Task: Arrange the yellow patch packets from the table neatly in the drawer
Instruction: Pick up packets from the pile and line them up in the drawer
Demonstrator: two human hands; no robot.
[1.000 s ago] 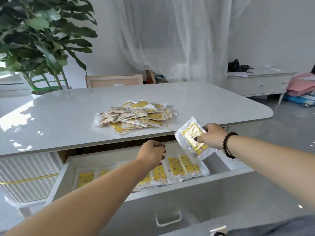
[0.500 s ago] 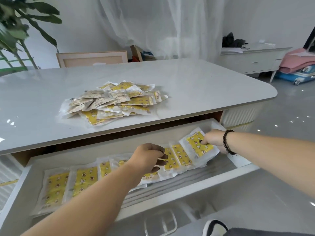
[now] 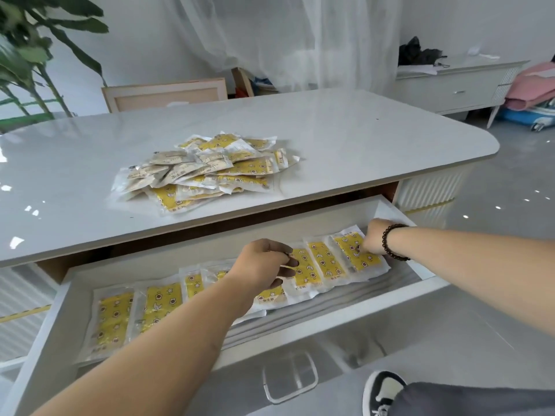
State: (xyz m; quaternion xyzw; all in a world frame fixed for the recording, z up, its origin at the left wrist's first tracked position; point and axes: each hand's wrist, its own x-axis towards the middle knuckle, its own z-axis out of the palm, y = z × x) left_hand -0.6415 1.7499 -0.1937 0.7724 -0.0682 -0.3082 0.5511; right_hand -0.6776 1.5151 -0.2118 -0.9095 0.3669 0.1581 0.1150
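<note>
Since a moment earlier, the packet (image 3: 356, 255) in the right hand (image 3: 373, 241) has come down flat at the right end of the row in the drawer (image 3: 330, 321); its fingers, curled, rest on it. The left hand (image 3: 264, 264), fingers curled, touches a mid-row packet (image 3: 301, 270). About seven packets show in the row; a heap (image 3: 207, 171) lies on the counter (image 3: 360, 139).

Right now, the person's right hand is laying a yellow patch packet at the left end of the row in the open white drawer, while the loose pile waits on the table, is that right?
Not quite: the head view shows the right hand on the yellow patch packet at the right end of the row, not the left. It does lie in the open white drawer, and the loose pile of packets does wait on the glossy white table.
</note>
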